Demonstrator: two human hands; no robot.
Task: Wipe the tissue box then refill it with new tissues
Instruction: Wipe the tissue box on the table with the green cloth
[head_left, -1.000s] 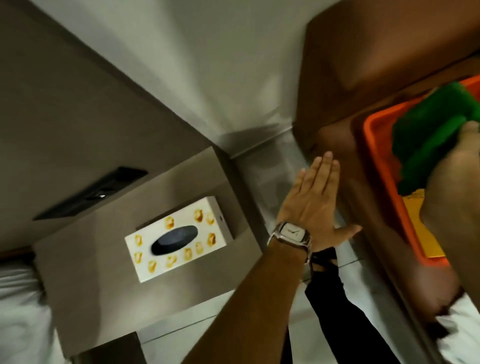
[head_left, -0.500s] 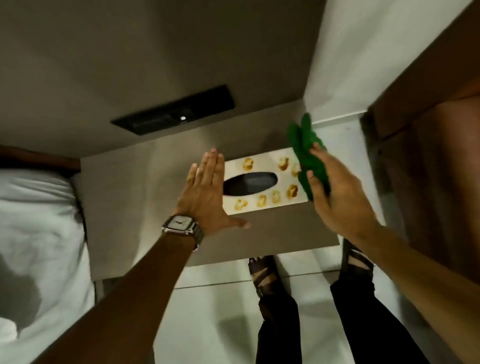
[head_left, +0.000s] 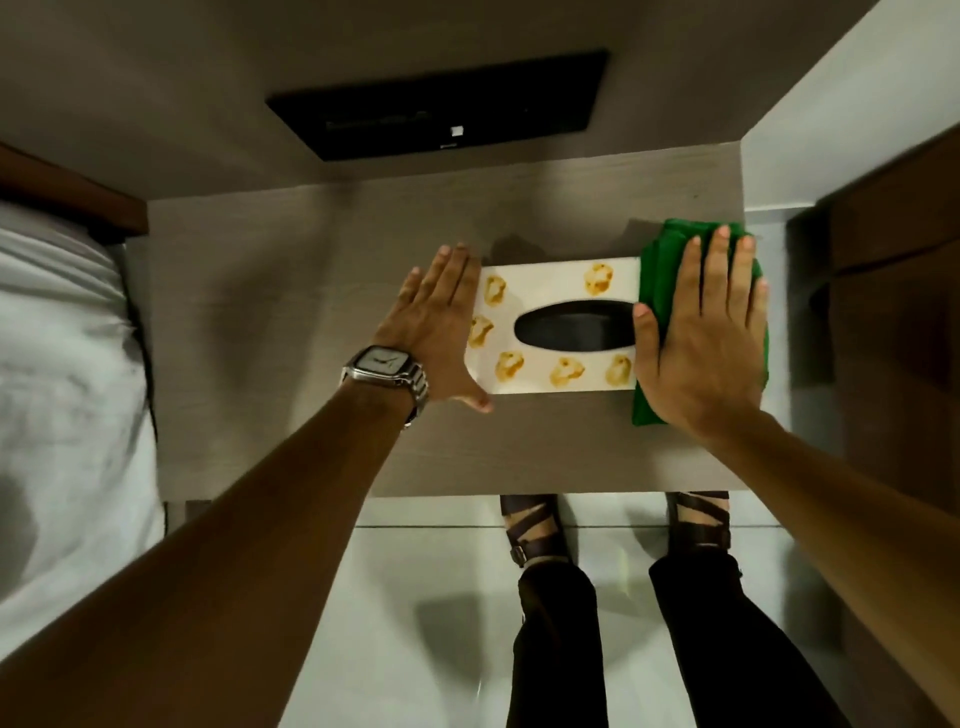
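The tissue box (head_left: 558, 325), white with yellow motifs and a dark oval slot that shows no tissue, lies flat near the middle of the table (head_left: 311, 322). At its right end a folded green cloth (head_left: 655, 270) is pressed under the right hand (head_left: 701, 338), whose fingers (head_left: 719, 270) lie spread and flat, pinning the cloth rather than gripping it. The left hand (head_left: 434, 327) rests flat and wide against the box's left end, holding nothing. By my reading, wiping is just starting. The next move calls for dragging the cloth leftward across the top while the left hand braces the box against sliding. No new tissues are in view. A bed (head_left: 62, 364) lies to the left.
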